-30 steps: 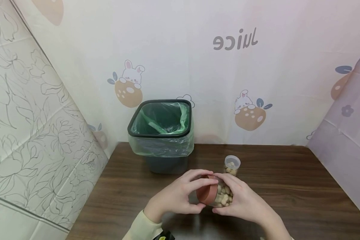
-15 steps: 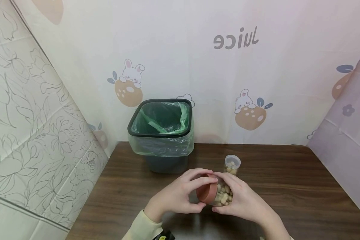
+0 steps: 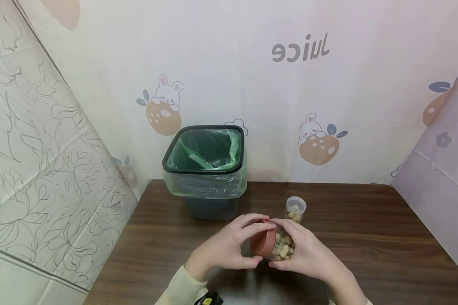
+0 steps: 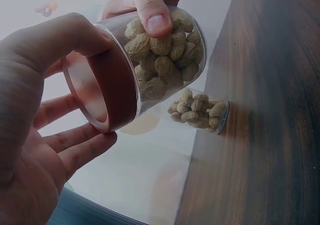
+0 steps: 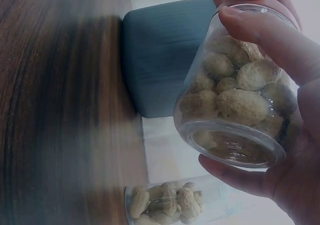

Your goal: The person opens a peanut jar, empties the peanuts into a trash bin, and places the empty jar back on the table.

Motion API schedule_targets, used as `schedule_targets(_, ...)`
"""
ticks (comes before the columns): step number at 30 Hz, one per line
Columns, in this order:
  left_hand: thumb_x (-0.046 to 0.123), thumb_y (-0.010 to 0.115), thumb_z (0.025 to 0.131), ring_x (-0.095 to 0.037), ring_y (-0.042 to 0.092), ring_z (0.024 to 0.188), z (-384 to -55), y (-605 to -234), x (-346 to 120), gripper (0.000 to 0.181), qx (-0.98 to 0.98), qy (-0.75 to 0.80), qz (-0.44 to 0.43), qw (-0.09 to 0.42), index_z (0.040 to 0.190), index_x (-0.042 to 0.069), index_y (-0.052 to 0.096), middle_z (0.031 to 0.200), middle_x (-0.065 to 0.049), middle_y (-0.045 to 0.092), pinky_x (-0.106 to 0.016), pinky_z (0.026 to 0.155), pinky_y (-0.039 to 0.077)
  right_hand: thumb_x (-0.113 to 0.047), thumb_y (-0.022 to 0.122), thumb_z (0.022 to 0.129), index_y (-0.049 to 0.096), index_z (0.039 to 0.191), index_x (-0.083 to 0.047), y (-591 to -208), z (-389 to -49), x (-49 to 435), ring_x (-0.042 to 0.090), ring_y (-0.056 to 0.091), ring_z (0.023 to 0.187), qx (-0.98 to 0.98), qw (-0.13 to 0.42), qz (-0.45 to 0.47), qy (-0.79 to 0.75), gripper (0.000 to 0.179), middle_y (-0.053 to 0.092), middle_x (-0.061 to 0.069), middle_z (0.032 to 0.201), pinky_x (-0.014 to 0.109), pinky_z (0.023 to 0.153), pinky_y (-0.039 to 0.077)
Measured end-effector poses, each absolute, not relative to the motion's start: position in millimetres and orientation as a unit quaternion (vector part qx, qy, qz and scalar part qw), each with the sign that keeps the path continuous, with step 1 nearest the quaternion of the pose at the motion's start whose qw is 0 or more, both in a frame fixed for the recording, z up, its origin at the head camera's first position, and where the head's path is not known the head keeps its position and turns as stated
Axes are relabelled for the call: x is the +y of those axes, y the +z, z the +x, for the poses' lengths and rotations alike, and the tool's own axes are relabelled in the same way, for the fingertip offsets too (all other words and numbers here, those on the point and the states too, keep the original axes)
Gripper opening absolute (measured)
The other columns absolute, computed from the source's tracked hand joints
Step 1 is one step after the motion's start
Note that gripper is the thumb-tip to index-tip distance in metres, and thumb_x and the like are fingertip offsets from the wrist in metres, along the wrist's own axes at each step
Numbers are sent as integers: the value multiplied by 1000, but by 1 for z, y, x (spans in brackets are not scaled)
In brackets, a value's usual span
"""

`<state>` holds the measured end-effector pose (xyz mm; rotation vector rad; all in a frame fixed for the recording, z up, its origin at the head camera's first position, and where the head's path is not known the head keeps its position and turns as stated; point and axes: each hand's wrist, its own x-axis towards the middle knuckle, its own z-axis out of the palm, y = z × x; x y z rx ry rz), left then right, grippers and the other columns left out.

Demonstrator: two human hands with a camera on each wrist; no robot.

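Observation:
A clear jar (image 5: pixel 235 92) of unshelled peanuts is held tilted on its side above the table, between both hands. Its reddish-brown lid (image 4: pixel 117 87) faces left and sits on the jar's mouth. My left hand (image 3: pixel 233 243) grips the lid, thumb on one side and fingers on the other. The jar's body is in the grasp of my right hand (image 3: pixel 309 252), whose thumb (image 4: pixel 158 25) presses the glass in the left wrist view. Just behind the right hand stands a smaller clear container (image 3: pixel 295 208) with peanuts inside, its lower part hidden in the head view.
A dark bin (image 3: pixel 211 207) with a black rim and a green-tinted plastic liner (image 3: pixel 202 186) stands at the back left of the brown wooden table (image 3: pixel 366 228). Patterned cloth (image 3: pixel 233 51) hangs behind the table, and more covers both sides.
Both hands keep their hold on the jar and lid, shifting only very slightly. The bin and the smaller container stay where they were.

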<state>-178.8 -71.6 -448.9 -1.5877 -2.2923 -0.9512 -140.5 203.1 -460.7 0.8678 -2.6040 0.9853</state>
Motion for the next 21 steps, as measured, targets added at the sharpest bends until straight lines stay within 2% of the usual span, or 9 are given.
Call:
schedule_targets(7,28,89,89,-17,53,143,-177,-450,-72,79,-789,-339,-508,69,160,23,54,158,-2,52,-27,111,50,-46,106,67,60,148,-20,-465,-142,202,8,66,116,-890,118,295,328,97,64,-10,140,36,95,60)
schedule_targets(13,33,89,90,-12,60,134,-178,-450,-71,77,-792,-349,-494,80,159,20,56,151,-1,58,-22,105,52,-44,106,67,60,148,-19,-467,-143,201,7,66,116,-890,117,293,328,97,64,-11,140,36,96,60)
schedule_targets(21,39,87,92,-7,62,127,-177,-452,-71,76,-808,-362,-462,53,159,25,55,146,5,60,-20,100,54,-45,105,68,60,149,-17,-466,-142,200,9,66,118,-894,110,288,327,97,64,-10,140,38,97,60)
